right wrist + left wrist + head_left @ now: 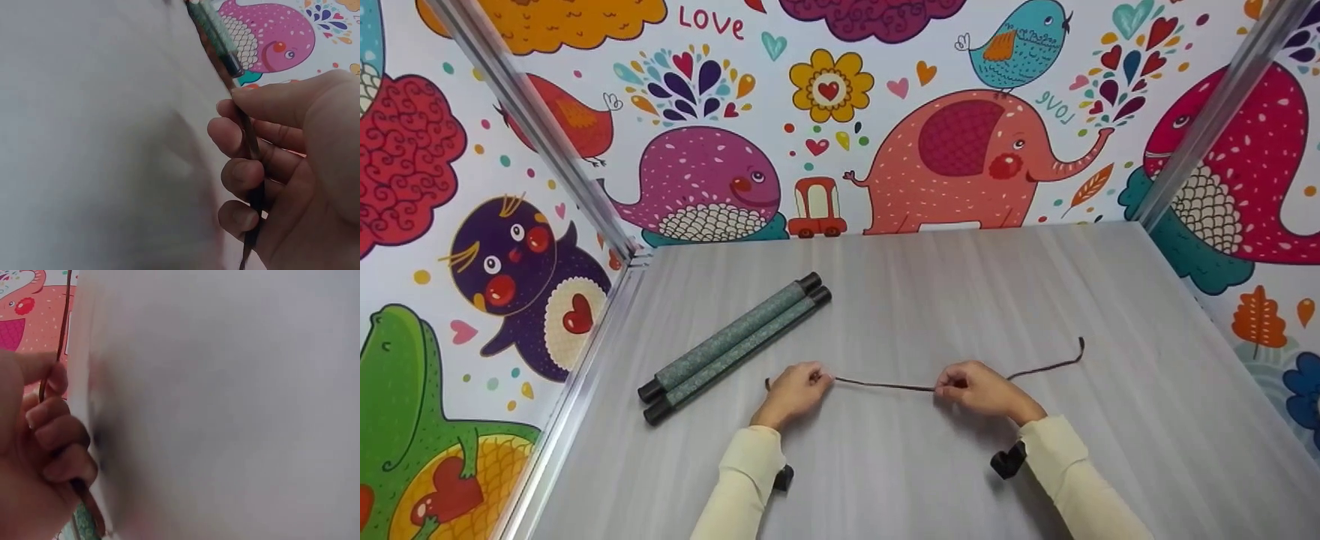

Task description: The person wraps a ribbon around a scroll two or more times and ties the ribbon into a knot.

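A thin dark brown cord (pixel 885 385) runs nearly straight between the two hands, close over the table. My left hand (pixel 795 392) pinches it between thumb and forefinger, and a short end sticks out past the hand on the left. In the left wrist view the cord (pixel 63 320) passes through the curled fingers (pixel 62 433). My right hand (pixel 979 388) pinches the cord further right, its longer tail curving away to an upturned tip. The right wrist view shows the cord (pixel 247 132) lying along the palm under bent fingers (pixel 242 171).
Two green patterned scrolls (pixel 735 341) with black end knobs lie side by side, slanted, on the grey table (pixel 915 300) left of the hands. Metal posts (pixel 1222 112) and printed cartoon walls (pixel 825 90) stand around the table. Black wrist devices (pixel 1008 460) sit at the cuffs.
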Available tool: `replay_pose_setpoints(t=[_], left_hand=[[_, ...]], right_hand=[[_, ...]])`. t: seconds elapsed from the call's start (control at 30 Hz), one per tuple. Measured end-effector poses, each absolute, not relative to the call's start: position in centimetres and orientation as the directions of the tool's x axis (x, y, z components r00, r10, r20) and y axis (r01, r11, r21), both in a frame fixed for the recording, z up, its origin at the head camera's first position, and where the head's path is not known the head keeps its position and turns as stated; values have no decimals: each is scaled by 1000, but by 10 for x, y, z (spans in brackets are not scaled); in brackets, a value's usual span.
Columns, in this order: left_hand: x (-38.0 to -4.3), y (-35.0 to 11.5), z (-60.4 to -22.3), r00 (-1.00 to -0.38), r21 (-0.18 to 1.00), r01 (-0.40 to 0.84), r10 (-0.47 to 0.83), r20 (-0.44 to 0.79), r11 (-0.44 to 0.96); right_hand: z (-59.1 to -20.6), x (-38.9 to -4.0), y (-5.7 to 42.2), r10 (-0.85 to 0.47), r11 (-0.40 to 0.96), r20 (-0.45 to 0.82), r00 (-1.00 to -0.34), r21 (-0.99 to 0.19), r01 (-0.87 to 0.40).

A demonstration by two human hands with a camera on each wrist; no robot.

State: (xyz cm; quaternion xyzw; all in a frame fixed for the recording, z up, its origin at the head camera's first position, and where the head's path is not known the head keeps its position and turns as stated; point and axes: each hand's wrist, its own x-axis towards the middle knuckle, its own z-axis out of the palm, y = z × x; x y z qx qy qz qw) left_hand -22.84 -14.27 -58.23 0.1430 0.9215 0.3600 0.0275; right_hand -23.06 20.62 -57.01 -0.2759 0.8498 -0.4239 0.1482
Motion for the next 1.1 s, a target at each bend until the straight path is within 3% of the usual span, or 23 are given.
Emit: replay_pose_setpoints(t=[0.4,0.53,0.83,1.1], left_hand=[[-227,-160,-588,-966,423,234,160,202,876],[-227,-166,-586,-976,384,197,143,165,902],[-229,-175,-573,-988,424,131,153,-18,896],[-229,-186,-571,-984,446,136,174,-43,885]], right_hand=[[-577,-234,225,-556,525,8,-831,-772,-358],[-578,-235,236,-529,554,19,-849,-750,-362],[-577,-235,262,-466,604,-1,-885,-731,-317],[-576,-238,276,-444,627,-2,-896,-715,-309]])
